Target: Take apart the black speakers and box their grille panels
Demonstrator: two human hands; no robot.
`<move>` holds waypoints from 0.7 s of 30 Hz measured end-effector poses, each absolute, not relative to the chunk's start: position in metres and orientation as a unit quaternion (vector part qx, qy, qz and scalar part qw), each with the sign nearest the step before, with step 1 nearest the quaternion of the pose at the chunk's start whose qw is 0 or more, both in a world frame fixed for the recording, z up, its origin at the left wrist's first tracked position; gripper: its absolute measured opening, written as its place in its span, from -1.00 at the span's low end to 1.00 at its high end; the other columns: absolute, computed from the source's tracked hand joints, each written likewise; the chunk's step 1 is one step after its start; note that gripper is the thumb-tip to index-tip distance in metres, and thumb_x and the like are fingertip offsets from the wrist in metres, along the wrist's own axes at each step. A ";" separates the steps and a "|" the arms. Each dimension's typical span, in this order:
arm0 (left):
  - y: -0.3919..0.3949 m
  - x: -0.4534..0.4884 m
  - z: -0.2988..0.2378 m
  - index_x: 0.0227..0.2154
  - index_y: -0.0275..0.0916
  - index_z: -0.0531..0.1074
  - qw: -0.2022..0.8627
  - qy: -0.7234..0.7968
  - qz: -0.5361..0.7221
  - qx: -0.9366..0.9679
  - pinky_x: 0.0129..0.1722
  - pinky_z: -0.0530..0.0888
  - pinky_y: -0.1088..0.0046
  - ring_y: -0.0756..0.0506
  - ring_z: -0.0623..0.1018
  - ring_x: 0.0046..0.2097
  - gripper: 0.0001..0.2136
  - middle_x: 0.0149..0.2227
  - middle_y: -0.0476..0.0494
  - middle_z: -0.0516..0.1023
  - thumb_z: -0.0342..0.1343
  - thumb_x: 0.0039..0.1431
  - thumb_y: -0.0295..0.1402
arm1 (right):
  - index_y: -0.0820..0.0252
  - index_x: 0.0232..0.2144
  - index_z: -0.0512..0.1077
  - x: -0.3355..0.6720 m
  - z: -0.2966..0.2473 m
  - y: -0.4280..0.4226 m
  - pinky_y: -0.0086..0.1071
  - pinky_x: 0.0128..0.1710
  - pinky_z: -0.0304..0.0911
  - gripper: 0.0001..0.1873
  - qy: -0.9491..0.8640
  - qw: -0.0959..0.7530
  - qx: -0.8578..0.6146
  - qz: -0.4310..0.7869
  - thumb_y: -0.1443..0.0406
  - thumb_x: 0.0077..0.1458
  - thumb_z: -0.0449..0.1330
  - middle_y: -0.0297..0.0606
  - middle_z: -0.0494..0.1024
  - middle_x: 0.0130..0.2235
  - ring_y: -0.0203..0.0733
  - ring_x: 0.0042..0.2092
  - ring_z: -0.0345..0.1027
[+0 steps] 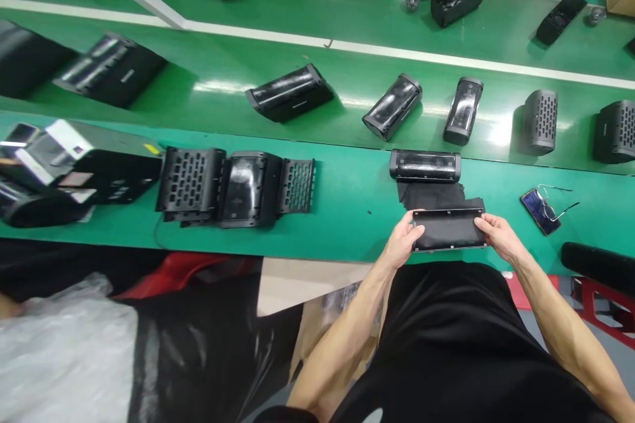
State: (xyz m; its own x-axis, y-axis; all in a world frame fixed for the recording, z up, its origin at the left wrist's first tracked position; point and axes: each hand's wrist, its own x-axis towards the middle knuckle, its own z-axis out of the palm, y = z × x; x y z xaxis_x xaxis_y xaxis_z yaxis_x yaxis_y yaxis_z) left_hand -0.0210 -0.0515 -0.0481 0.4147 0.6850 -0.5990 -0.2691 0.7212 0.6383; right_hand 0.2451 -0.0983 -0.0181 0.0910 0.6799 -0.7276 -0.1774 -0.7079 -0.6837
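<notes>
Between my two hands is a black rectangular speaker panel point(449, 230) with small pegs along its edges, held near the front edge of the bench. My left hand point(401, 241) grips its left end, thumb on top. At the other end, my right hand point(500, 236) pinches the panel with the thumb over its face. Sheets of thin black cloth point(429, 195) lie just behind the panel, partly under it. Beyond the cloth rests a black speaker body point(425, 166) with a shiny front.
Black perforated grilles point(191, 182) and a speaker housing point(248, 188) stand left on the green bench point(347, 211). Glasses point(550, 205) and a phone point(538, 211) lie right. Several speakers, one being a tilted speaker point(290, 92), line the green belt behind. Bubble wrap point(64, 350) is lower left.
</notes>
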 end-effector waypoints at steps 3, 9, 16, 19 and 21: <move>-0.049 -0.021 -0.051 0.11 -0.26 0.45 0.810 0.451 0.296 0.229 -0.32 0.64 0.38 -0.16 0.68 -0.26 -0.39 -0.17 -0.18 0.70 0.48 0.05 -0.15 | 0.09 -0.51 0.24 0.243 -0.014 -0.095 -0.44 -0.55 -0.03 -0.24 -0.176 0.337 -0.656 0.652 -0.28 -0.25 0.54 -0.50 0.27 -0.59 -0.40 -0.56 0.01; -0.044 -0.024 -0.052 0.09 -0.26 0.49 0.814 0.440 0.308 0.220 -0.19 0.62 0.35 -0.15 0.69 -0.25 -0.41 -0.21 -0.15 0.71 0.50 0.05 -0.13 | 0.11 -0.48 0.29 0.246 -0.012 -0.090 -0.45 -0.54 0.06 -0.27 -0.169 0.337 -0.651 0.659 -0.25 -0.21 0.55 -0.46 0.35 -0.55 -0.37 -0.54 0.11; -0.039 -0.029 -0.048 0.09 -0.24 0.48 0.819 0.435 0.312 0.208 -0.21 0.59 0.37 -0.13 0.68 -0.29 -0.40 -0.21 -0.14 0.72 0.52 0.05 -0.11 | 0.13 -0.41 0.42 0.250 -0.014 -0.085 -0.42 -0.45 0.25 -0.32 -0.148 0.352 -0.624 0.682 -0.22 -0.20 0.60 -0.40 0.48 -0.47 -0.31 -0.47 0.25; -0.035 -0.036 -0.042 0.11 -0.23 0.49 0.834 0.413 0.308 0.196 -0.21 0.58 0.36 -0.14 0.68 -0.29 -0.39 -0.20 -0.15 0.72 0.53 0.06 -0.10 | 0.13 -0.41 0.44 0.256 -0.010 -0.079 -0.43 -0.46 0.20 -0.35 -0.159 0.360 -0.609 0.688 -0.19 -0.16 0.61 -0.41 0.45 -0.48 -0.33 -0.49 0.19; -0.028 -0.038 -0.038 0.10 -0.24 0.53 0.861 0.381 0.296 0.163 -0.20 0.59 0.33 -0.18 0.68 -0.25 -0.40 -0.18 -0.18 0.72 0.45 0.13 0.05 | 0.13 -0.41 0.44 0.261 -0.005 -0.071 -0.43 -0.47 0.15 -0.36 -0.174 0.352 -0.597 0.699 -0.19 -0.13 0.60 -0.42 0.44 -0.49 -0.34 -0.50 0.16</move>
State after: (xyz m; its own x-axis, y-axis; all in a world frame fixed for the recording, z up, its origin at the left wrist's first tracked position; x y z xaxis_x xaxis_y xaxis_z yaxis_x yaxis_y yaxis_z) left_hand -0.0383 -0.0284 -0.0385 0.5340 0.6339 -0.5595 -0.3861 0.7715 0.5056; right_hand 0.2607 -0.0713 -0.0047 -0.0382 0.7007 -0.7125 -0.2840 -0.6912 -0.6645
